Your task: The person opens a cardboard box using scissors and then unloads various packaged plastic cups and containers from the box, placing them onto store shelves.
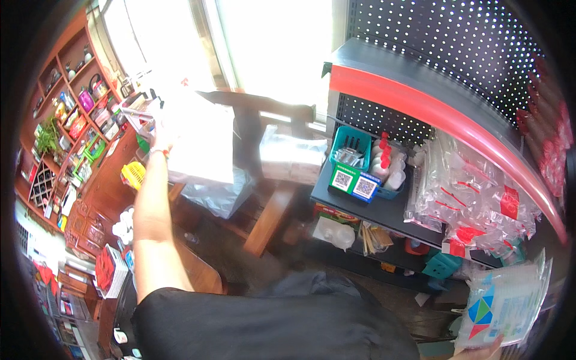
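My left hand (163,137) reaches out toward the window side, washed out by glare, against the edge of a bright white sheet-like or box-like object (202,139). Whether its fingers grip that object is not visible. At the lower right, my right hand (488,348) is shut on a clear plastic pack (504,306) with a blue, green and red geometric print. Behind this pack, many transparent plastic packs with red marks (472,193) are heaped on the dark shelf. Grey plastic wrapping (220,193) lies below the white object, on a wooden bench.
The red-edged metal shelf (405,94) juts out at right. A teal basket (351,146), printed code cards and red-capped bottles (384,155) stand on the shelf below. A wrapped white stack (292,155) rests on the wooden bench (270,220). A yellow basket (133,174) is beside my left forearm.
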Available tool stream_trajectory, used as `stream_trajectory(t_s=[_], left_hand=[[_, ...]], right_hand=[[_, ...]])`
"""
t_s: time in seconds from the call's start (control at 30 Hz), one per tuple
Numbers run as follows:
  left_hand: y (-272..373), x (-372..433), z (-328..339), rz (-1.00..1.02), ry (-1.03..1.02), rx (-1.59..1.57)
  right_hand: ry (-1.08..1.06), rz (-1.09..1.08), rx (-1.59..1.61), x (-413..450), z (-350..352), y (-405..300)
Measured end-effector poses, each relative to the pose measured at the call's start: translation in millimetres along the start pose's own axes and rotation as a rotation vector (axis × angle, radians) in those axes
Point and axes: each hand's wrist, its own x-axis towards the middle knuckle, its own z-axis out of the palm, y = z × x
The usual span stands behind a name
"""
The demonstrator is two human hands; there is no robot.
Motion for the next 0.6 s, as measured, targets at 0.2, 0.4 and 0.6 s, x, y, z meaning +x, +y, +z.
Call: stream_trajectory(t_s=[0.2, 0.4, 0.6], left_hand=[[-70.1, 32.0, 120.0, -0.388, -0.065, -0.128], [-102.5, 78.1, 222.8, -0.669, -0.112, -0.262], [-122.1, 105.4, 318.6, -0.906, -0.074, -0.398]], right_hand=[[0.051, -0.024, -0.051, -43.3, 43.9, -13.6], [0.098, -0.087, -0.109, -85.7, 101.8, -24.2], [0.153, -0.131, -0.152, -119.2, 155.1, -31.6]])
